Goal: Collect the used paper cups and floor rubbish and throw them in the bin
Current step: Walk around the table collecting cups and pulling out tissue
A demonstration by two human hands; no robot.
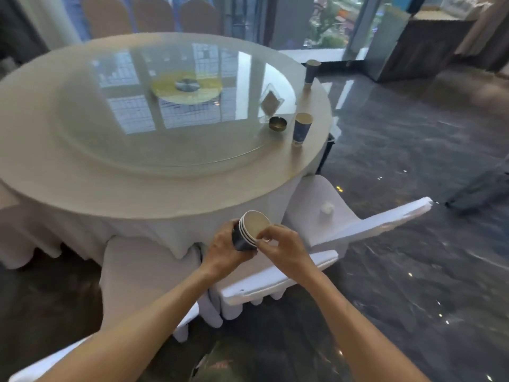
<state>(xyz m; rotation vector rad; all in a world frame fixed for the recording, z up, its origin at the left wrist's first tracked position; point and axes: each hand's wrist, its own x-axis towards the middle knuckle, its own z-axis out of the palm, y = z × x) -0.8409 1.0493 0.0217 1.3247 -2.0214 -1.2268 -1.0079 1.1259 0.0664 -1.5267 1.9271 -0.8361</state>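
A nested stack of dark blue paper cups (252, 226) is held tilted in front of me, below the table's near edge. My left hand (223, 250) wraps around the stack's body. My right hand (282, 245) pinches the rim of the top cup with thumb and fingers. A single blue paper cup (302, 129) stands upright on the round table (192, 194) at its right side. Another blue cup (312, 70) stands at the table's far right edge. A small white crumpled piece (326, 210) lies on a chair seat to the right.
A glass turntable (165, 106) covers the table's middle, with a brass ashtray (277, 123) and a clear card stand (271, 102) near the right cup. White-covered chairs (275, 277) stand close in front of me and to the right. Dark glossy floor (413, 271) stretches right.
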